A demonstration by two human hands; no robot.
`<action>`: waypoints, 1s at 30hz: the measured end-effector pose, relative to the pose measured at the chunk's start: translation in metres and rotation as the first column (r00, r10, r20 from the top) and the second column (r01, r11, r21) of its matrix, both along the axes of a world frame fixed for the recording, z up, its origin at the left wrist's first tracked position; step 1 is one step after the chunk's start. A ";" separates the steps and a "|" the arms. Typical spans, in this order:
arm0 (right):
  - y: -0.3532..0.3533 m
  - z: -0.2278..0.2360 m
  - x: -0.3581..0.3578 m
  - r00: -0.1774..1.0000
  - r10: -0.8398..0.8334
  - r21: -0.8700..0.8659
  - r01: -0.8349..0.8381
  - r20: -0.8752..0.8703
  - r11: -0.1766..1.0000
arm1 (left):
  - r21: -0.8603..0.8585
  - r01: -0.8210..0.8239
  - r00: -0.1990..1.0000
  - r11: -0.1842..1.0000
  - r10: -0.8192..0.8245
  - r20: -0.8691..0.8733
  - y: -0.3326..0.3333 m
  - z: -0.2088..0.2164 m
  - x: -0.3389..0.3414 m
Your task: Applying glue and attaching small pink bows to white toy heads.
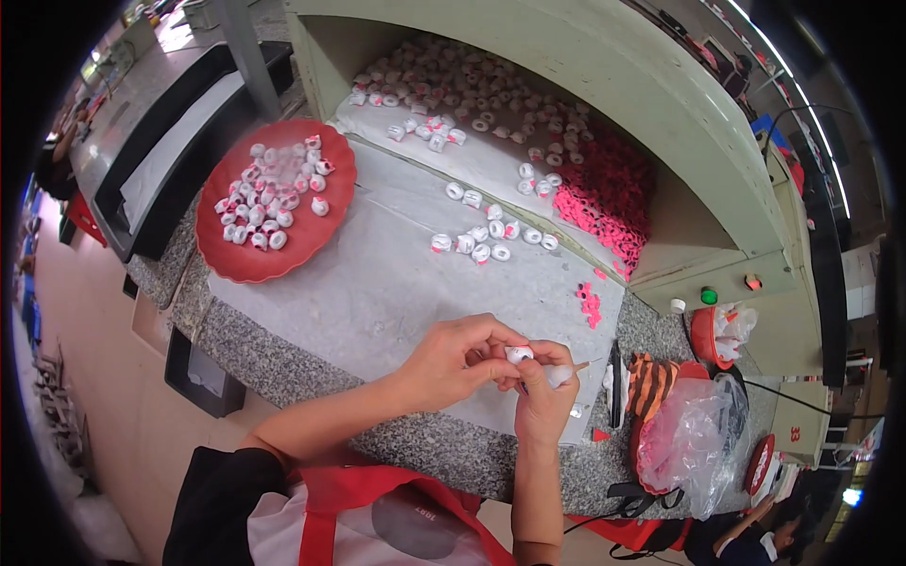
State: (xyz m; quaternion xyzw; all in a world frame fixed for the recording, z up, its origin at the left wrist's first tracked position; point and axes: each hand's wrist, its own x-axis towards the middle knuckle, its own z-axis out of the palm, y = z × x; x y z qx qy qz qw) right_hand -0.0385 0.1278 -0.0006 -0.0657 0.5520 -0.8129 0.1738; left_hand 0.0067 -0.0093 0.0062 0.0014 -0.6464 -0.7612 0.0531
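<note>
My left hand (455,358) and my right hand (540,406) meet over the near edge of the white sheet (396,283). Between their fingertips is a small white rounded piece (517,354) with pink and dark marks, pinched from both sides. A second white rounded thing (559,375) sits in the right hand's fingers, along with a thin pointed stick (580,366) that juts out to the right; its kind is partly hidden. Beyond the hands, several similar white pieces (481,253) lie in loose groups. Small pink flat bits (590,307) lie to their right.
At the left, a red scalloped plate (217,247) carries many white pieces. A pale green shelf (604,71) holds heaped white pieces and a pink pile (604,203). To the right lie a black pen-like tool (616,387), an orange-and-black striped cloth (651,382) and a clear plastic bag (698,434).
</note>
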 end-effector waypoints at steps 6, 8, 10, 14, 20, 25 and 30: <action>-0.018 -0.011 0.003 0.998 0.047 0.197 -0.038 -0.040 0.980 | -0.194 -0.139 0.989 0.971 0.147 0.026 -0.022 -0.005 0.014; -0.019 -0.007 0.002 0.998 0.054 0.281 -0.046 -0.018 0.959 | -0.487 -0.435 0.898 0.757 0.402 -0.179 -0.063 -0.011 0.016; -0.010 0.000 -0.007 0.999 -0.040 0.253 0.038 0.003 0.967 | -0.611 -0.682 0.674 0.401 0.669 -0.313 -0.135 -0.009 0.020; -0.002 -0.006 -0.013 0.999 -0.034 0.278 0.031 0.008 0.960 | -0.869 -0.482 0.560 -0.109 0.725 -0.401 -0.167 0.000 0.017; 0.003 -0.017 -0.005 0.991 0.104 0.253 -0.079 -0.087 0.964 | -0.951 -0.307 0.929 -0.038 0.207 -0.308 -0.072 -0.042 -0.053; 0.014 0.001 -0.007 0.979 -0.036 0.205 0.077 -0.201 0.976 | -0.604 -0.160 0.903 0.781 0.364 0.230 -0.059 0.010 -0.024; 0.024 0.030 -0.009 0.997 -0.070 0.136 0.065 0.037 0.989 | 0.640 -0.134 0.942 0.757 -0.102 0.319 -0.020 0.006 -0.017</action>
